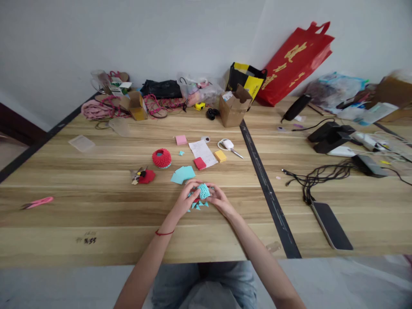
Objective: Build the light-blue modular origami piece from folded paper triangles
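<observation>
Near the table's front middle, my left hand (188, 198) and my right hand (220, 201) are curled around a small light-blue folded-paper piece (204, 191), one at each side. A bit of red shows under the left fingers. Small blue paper triangles (198, 205) lie on the table just below the hands. Blue paper sheets (183, 174) are fanned out behind my left hand. Farther back sits a round red folded-paper piece (162, 158) with a blue base. A red pad (200, 163) rests on a written white sheet (202, 150), beside a yellow pad (220, 156).
Pink scissors (40, 202) lie far left, and other scissors (237, 153) behind the yellow pad. Keys with a red pouch (146, 176) are at the left. Boxes and a red bag (298, 60) line the wall. Cables and a power bank (332, 225) lie right.
</observation>
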`<state>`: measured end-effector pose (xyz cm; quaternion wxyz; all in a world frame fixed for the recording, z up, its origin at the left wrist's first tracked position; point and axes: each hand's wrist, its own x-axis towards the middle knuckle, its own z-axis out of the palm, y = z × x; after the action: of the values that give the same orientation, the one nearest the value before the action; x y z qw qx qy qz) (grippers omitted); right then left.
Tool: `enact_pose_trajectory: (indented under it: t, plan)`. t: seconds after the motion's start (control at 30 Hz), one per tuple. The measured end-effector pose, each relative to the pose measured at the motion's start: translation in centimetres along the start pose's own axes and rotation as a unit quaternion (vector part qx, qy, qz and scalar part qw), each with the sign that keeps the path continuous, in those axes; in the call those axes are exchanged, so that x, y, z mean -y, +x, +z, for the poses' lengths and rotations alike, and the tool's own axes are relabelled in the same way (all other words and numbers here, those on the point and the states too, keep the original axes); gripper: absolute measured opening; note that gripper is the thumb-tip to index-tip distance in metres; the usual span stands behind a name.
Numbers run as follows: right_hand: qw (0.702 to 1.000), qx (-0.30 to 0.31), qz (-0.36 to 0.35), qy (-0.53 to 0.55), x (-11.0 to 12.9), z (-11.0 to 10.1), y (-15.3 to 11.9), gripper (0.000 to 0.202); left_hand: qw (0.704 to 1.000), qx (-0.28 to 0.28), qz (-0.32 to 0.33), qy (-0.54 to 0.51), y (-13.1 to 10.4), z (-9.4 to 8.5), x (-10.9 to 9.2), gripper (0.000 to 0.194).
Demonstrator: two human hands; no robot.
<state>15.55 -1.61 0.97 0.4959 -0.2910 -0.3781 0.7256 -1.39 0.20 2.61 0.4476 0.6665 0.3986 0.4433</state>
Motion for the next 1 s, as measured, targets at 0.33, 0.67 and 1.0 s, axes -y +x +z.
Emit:
enact_pose_trajectory:
  t: [0.33,0.67,1.0]
  plan:
    - [1.0,0.002,-0.008,-0.004,-0.37,-0.24,0.09,0.04,1.0,0.006,-0.006,-0.005,0.04,-0.07,-0.41,0.021]
    - [1.0,-0.009,-0.002,-0.018,-0.41,-0.29,0.1,0.038,1.0,0.017,0.001,0.013,0.03,-0.1,0.17,0.017]
    - [1.0,-0.023,0.01,-0.008,-0.46,-0.45,0.09,0.032,1.0,0.027,0.003,0.015,-0.1,0.02,0.1,0.015]
